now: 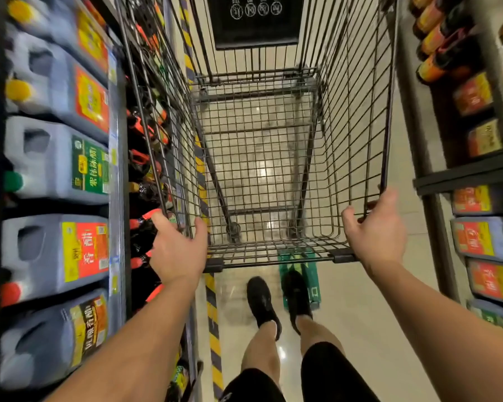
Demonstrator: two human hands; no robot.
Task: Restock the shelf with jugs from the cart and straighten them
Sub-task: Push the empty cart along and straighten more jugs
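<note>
- L hand (180,253): fingers curled over cart (357,126) rim at near-L corner, gripping wire.
- R hand (375,236): same at near-R corner, fingers wrapped on rim. Neither hand has a jug.
- Cart: 1, long axis runs straight ahead down the aisle. 0 jugs seen in basket; floor (360,300) shows thru the mesh.
- Jugs (55,161): 5 in view on L shelf (116,169), just beside the cart's L wall. The row runs parallel to cart length, labels face the aisle. Caps: 2 yellow, 1 green, 1 red, 1 too blurred to tell.
- Key relation: jugs lie directly L of the L hand, near; R hand is well apart w/ the cart between. L arm is prob the one to reach.
- More jugs on R-side shelves (476,236), approx 5, blurred and partly cut off, so count unsure.
- Red-cap bottles (143,166) on lower L shelf, too many and too blurred to count.
- Judgement: loading looks done, only straightening left. Row looks fairly even, but blur hides any small skew.
</note>
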